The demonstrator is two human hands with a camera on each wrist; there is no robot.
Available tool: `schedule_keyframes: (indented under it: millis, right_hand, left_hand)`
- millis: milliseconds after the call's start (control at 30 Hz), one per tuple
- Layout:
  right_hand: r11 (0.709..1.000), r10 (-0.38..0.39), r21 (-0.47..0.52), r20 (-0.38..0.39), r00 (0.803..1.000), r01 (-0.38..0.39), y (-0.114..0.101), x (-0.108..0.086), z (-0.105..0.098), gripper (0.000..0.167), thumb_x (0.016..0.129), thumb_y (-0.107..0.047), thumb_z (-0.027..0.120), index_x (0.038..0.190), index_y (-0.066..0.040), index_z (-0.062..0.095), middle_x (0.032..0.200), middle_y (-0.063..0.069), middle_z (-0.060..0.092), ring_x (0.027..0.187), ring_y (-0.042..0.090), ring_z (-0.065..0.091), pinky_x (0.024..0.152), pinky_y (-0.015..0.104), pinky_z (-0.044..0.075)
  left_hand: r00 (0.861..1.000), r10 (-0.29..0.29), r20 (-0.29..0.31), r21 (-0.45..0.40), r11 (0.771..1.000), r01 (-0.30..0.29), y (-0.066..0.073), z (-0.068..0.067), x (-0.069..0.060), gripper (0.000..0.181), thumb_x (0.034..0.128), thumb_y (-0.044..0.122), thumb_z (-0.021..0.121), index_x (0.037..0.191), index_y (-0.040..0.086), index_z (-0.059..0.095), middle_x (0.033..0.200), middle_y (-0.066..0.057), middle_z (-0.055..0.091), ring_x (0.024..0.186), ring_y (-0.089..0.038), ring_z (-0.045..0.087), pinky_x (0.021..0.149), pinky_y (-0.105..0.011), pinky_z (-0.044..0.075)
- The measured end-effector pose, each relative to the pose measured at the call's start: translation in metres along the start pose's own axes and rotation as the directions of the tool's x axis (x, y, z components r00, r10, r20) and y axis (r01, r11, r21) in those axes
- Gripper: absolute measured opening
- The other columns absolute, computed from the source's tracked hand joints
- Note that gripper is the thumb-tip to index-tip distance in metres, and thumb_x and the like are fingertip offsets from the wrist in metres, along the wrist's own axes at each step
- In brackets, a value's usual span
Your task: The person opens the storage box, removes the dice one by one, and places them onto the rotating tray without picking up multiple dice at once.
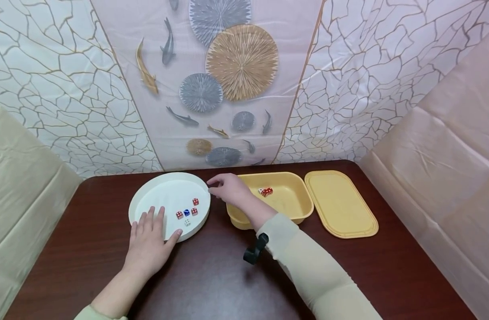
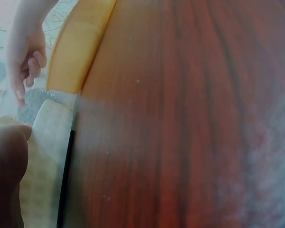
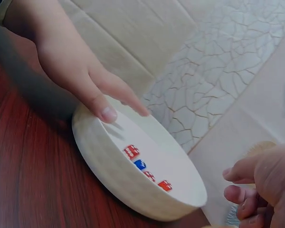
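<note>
Our spread left hand is over the dish, eight o'clock from our bent right hand; whether that's empty, we can't tell.

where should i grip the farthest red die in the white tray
Probably pinch the red die by its left and right faces, from above: both sides look clear, another red die lies just on its near side, and the white tray has raised walls.

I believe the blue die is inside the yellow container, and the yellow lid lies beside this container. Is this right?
Not quite: the head view shows the blue die inside the round white tray. The yellow lid does lie beside the yellow container.
</note>
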State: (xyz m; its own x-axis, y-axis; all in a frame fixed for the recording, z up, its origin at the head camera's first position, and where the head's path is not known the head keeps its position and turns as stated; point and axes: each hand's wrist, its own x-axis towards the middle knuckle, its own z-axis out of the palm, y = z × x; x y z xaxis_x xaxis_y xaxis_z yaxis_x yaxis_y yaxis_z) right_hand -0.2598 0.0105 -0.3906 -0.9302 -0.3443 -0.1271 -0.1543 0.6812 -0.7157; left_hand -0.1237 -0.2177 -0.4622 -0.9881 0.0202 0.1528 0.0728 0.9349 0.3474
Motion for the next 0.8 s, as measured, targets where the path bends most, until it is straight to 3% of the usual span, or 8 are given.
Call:
schedule_keyframes:
  millis: [133, 400, 633, 800]
  right_hand:
    - [0.999, -0.012, 0.031, -0.036, 0.999, 0.013, 0.014, -0.007, -0.013, 0.027, 0.094, -0.028, 0.069, 0.119, -0.021, 0.072, 0.084, 0.0, 0.067, 0.078, 0.015, 0.066, 0.065, 0.03, 0.051]
    - [0.994, -0.01, 0.109, -0.074, 0.997, 0.018, 0.05, -0.018, -0.04, 0.03, 0.094, -0.023, 0.069, 0.123, -0.015, 0.071, 0.09, 0.017, 0.071, 0.089, 0.036, 0.068, 0.062, 0.029, 0.048]
    - [0.999, 0.035, 0.04, -0.126, 0.991, -0.031, 0.089, -0.03, -0.064, 0.036, 0.095, -0.024, 0.067, 0.128, -0.01, 0.067, 0.086, 0.013, 0.071, 0.086, 0.033, 0.068, 0.065, 0.029, 0.046]
    - [0.997, 0.032, 0.075, -0.144, 0.989, -0.022, 0.108, -0.035, -0.077, 0.038, 0.094, -0.018, 0.066, 0.128, -0.003, 0.066, 0.091, 0.019, 0.073, 0.084, 0.033, 0.069, 0.063, 0.027, 0.045]
  left_hand:
    - [1.0, 0.005, -0.006, 0.002, 1.0, -0.005, 0.001, 0.001, 0.0, 0.084, 0.0988, 0.055, 0.049, 0.155, -0.001, 0.022, 0.157, -0.031, 0.018, 0.143, -0.051, 0.014, 0.114, -0.066, 0.008]
    - [1.0, 0.005, -0.007, 0.002, 1.0, -0.005, 0.001, 0.002, 0.0, 0.084, 0.099, 0.056, 0.048, 0.155, 0.0, 0.022, 0.157, -0.031, 0.018, 0.143, -0.052, 0.014, 0.114, -0.066, 0.007]
    - [1.0, 0.003, -0.005, 0.0, 1.0, -0.003, 0.001, 0.001, -0.001, 0.083, 0.0991, 0.056, 0.048, 0.155, 0.0, 0.021, 0.157, -0.032, 0.018, 0.143, -0.052, 0.014, 0.114, -0.066, 0.007]
    - [1.0, 0.006, -0.008, -0.007, 1.0, -0.006, 0.002, 0.0, -0.001, 0.084, 0.0992, 0.056, 0.047, 0.155, 0.0, 0.021, 0.157, -0.032, 0.018, 0.143, -0.052, 0.015, 0.114, -0.067, 0.007]
